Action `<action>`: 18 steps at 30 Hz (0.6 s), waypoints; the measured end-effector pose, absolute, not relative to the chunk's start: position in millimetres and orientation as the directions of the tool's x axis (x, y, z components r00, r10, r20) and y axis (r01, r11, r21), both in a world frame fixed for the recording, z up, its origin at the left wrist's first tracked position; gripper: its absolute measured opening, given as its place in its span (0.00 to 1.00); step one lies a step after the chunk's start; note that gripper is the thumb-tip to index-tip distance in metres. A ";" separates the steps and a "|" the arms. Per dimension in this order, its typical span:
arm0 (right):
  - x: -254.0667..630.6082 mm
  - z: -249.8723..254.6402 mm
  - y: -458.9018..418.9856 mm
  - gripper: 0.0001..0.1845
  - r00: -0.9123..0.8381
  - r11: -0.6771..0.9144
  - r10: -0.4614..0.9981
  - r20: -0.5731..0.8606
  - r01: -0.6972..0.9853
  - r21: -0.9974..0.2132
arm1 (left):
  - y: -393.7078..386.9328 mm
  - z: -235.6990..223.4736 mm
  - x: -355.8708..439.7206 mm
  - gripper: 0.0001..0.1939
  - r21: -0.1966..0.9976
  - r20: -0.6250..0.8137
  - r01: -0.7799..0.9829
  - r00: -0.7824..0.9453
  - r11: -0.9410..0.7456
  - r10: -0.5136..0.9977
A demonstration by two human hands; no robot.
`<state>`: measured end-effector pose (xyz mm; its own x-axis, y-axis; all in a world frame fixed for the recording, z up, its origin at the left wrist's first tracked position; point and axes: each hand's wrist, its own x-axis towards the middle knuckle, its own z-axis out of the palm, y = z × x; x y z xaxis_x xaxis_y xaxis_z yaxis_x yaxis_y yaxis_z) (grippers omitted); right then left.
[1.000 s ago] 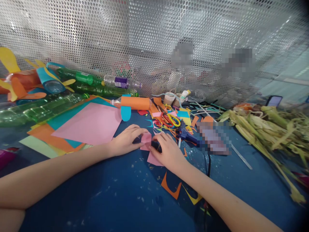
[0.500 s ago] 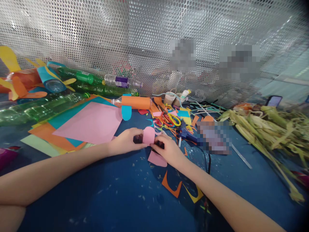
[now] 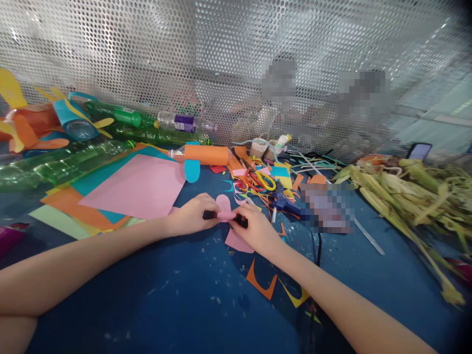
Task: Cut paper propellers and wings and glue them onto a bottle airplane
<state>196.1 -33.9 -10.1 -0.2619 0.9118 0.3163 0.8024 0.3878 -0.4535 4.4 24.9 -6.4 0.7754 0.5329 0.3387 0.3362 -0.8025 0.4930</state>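
Observation:
Between my fingertips is a small pink paper piece with a rounded end [image 3: 223,202], its lower part bent toward me. My left hand [image 3: 195,215] pinches it from the left, and my right hand [image 3: 256,225] pinches it from the right. Under the right hand lies a pink paper offcut [image 3: 239,241] on the blue table [image 3: 155,295]. Beyond my left hand is a large pink sheet [image 3: 136,187] on top of other coloured sheets. An orange-wrapped bottle [image 3: 207,155] with a rounded blue paper flap [image 3: 192,170] lies farther back.
Scissors with yellow and red handles [image 3: 263,181] rest among paper scraps, near a blue glue gun [image 3: 285,204]. Green plastic bottles [image 3: 81,160] lie at left, corn husks [image 3: 401,196] at right. Orange [image 3: 261,281] and yellow [image 3: 295,293] offcuts are nearer me. A perforated silvery sheet [image 3: 221,59] stands behind.
The pink paper piece has gone from one rounded shape to being folded across, with a crease between my fingers. Both hands stay in nearly the same place.

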 end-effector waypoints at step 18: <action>205.8 9.6 -36.7 0.09 -0.381 0.455 0.887 0.261 0.819 -0.349 | 19.8 1.1 3.7 0.07 0.464 0.311 0.301 0.825 -0.833 0.472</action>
<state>205.8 -36.7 9.6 -0.3815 0.8869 0.2606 0.8191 0.4550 -0.3495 3.7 19.8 1.1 0.8252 0.4715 0.3111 0.3014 -0.8333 0.4635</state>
